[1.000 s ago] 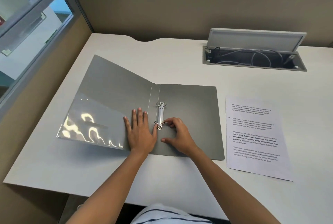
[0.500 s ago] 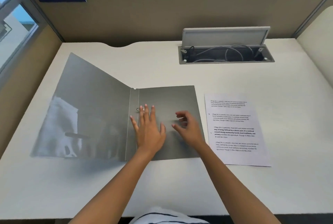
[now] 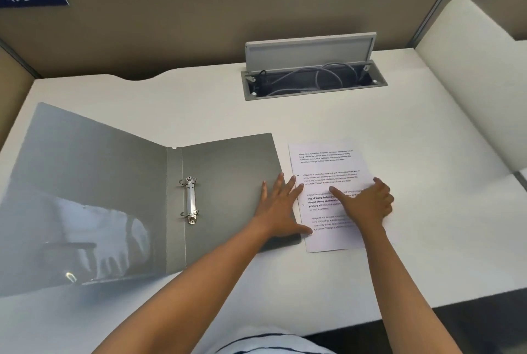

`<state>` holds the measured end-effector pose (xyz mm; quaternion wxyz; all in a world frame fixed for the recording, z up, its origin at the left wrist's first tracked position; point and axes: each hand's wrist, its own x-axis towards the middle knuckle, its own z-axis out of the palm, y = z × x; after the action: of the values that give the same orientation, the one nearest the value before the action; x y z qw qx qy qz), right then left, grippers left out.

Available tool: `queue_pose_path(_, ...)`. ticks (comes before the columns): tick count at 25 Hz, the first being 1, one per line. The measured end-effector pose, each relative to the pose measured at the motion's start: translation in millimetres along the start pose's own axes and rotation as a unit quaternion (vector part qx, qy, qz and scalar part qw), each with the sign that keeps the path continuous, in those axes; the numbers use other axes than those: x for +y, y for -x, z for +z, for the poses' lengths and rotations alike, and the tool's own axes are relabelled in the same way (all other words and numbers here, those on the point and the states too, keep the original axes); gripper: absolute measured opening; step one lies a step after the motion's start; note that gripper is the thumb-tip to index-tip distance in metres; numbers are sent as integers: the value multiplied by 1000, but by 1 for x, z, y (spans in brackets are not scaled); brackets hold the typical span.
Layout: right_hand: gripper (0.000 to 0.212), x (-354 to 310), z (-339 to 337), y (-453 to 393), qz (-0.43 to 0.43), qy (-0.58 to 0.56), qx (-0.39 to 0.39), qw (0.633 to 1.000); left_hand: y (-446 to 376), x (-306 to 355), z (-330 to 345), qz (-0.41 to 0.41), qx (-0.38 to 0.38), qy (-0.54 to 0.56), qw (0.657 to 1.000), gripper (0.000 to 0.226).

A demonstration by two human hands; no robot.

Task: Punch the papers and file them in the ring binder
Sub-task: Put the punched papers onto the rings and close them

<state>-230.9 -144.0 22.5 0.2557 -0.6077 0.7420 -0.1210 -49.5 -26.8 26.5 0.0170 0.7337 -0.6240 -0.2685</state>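
Grey card ring binder (image 3: 114,197) lies opened flat on the pale tabletop (image 3: 399,268), its metal ring mechanism (image 3: 190,201) exposed beside the spine, probably ready to take pages. Just right of the binder sits a printed sheet of paper (image 3: 325,162); small dark marks at its left edge may be punched holes. The left hand (image 3: 281,208) lies flat, fingers spread, across the binder's right edge and onto the sheet's left margin. The right hand (image 3: 368,202) rests on the sheet, fingers loosely curled, gripping nothing, seemingly about to gather it. No punch is visible.
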Motion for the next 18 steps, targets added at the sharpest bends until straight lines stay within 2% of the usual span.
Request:
queue_pose_path(2, 132, 2, -4, -1, 12, 33, -6, 999, -4, 4, 4, -9, -4, -32, 999, 115)
queue_pose_path(4, 133, 1, -5, -1, 20, 59, -1, 998, -6, 8, 3, -17, -1, -46, 999, 114)
queue_pose_path(9, 115, -13, -8, -6, 48, 70, -21, 996, -10, 12, 0, -28, -10, -54, 998, 115)
queue_pose_path(13, 98, -25, -6, -10, 38, 11, -126, 991, -8, 12, 0, -30, -7, -42, 999, 115)
queue_pose_path(16, 91, -37, -15, -3, 42, -138, -182, 973, -8, 12, 0, -28, -7, -38, 999, 115)
queue_pose_path(18, 84, -47, -27, 1, 38, -220, -177, 958, -8, 12, 0, -28, -9, -35, 999, 115)
